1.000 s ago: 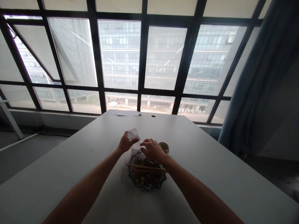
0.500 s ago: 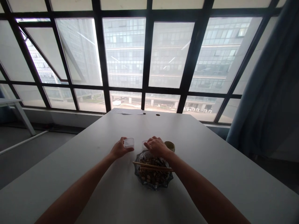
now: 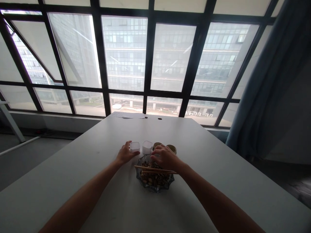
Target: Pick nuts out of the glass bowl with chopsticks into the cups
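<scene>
My left hand [image 3: 125, 153] is curved around a small clear plastic container [image 3: 135, 147], thumb at the near side and fingers at the far left. A second clear container [image 3: 147, 147] stands just right of it, untouched. Over the far rim of a scalloped glass bowl [image 3: 143, 183] hovers my right hand [image 3: 165, 157], fingers loosely bent and apart, with nothing visible in them. Mixed small dark and pale pieces fill the bowl, and a pair of wooden chopsticks [image 3: 155, 169] lies across it. Behind my right hand stand two greenish-brown cups, the left cup [image 3: 156, 144] and the right cup [image 3: 172, 148], both partly hidden.
All of this stands on a long white table [image 3: 116, 200]. Papers [image 3: 126, 115] lie at its far end near two dark round holes. Tall windows rise beyond, and a blue curtain [image 3: 257, 90] hangs at the right. Another table's leg [image 3: 12, 121] shows at left.
My right hand has drawn back from the second container towards the bowl, uncovering that container and the left cup. My left hand stays at its container. The view has shifted slightly right.
</scene>
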Demonstrator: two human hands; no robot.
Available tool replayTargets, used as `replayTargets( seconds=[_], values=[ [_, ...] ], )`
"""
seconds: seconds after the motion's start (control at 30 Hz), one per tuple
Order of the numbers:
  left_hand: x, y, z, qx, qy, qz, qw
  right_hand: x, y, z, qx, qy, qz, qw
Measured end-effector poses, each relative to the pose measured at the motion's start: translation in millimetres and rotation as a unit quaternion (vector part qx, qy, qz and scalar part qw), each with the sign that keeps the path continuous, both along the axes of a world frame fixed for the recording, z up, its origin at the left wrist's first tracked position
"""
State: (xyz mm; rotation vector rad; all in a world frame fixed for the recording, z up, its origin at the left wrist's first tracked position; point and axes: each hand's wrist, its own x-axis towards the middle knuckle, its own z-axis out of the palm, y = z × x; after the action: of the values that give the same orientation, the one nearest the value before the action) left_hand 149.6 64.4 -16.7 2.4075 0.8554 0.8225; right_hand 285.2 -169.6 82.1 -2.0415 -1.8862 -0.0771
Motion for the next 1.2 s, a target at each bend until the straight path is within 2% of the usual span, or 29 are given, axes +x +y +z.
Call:
replayTargets(
  seconds=[0.1,0.23,0.4,0.53,0.7,0.8,0.9,0.97,1.03,1.1,1.2],
  values=[
    [-1,-7,7.3,0.107,-0.034,-0.043,0.993,-15,-27,-2.6,0.001,0.027,0.034,0.999],
    [13,-20,24.8,0.186,0.022,-0.111,0.976,-29,-45,-2.5,-0.039,0.015,0.032,0.999],
    [38,-21,34.8,0.196,0.077,-0.143,0.967,-23,-41,1.7,-0.066,-0.02,0.012,0.998],
    [48,-18,37.5,0.192,0.101,-0.164,0.962,-8,-34,4.0,-0.107,-0.051,0.03,0.992],
    [45,-22,46.3,0.163,0.111,-0.182,0.963,2,-34,3.4,-0.134,-0.076,0.047,0.987],
    [33,-31,53.6,0.163,0.05,-0.155,0.973,2,-41,4.7,-0.139,-0.091,0.044,0.985],
    [13,-45,58.4,0.148,-0.068,-0.111,0.98,1,-50,10.2,-0.084,-0.076,0.018,0.993],
    [-3,-56,57.3,0.104,-0.12,-0.096,0.983,2,-57,15.5,-0.009,-0.028,-0.012,0.999],
    [-18,-67,51.3,0.045,-0.133,-0.101,0.985,5,-62,20.7,0.077,0.038,-0.023,0.996],
    [-29,-78,40.7,-0.009,-0.141,-0.106,0.984,7,-64,24.6,0.166,0.097,-0.015,0.981],
    [-38,-89,21.2,-0.092,-0.163,-0.12,0.975,8,-62,26.4,0.269,0.189,-0.003,0.944]
  ],
)
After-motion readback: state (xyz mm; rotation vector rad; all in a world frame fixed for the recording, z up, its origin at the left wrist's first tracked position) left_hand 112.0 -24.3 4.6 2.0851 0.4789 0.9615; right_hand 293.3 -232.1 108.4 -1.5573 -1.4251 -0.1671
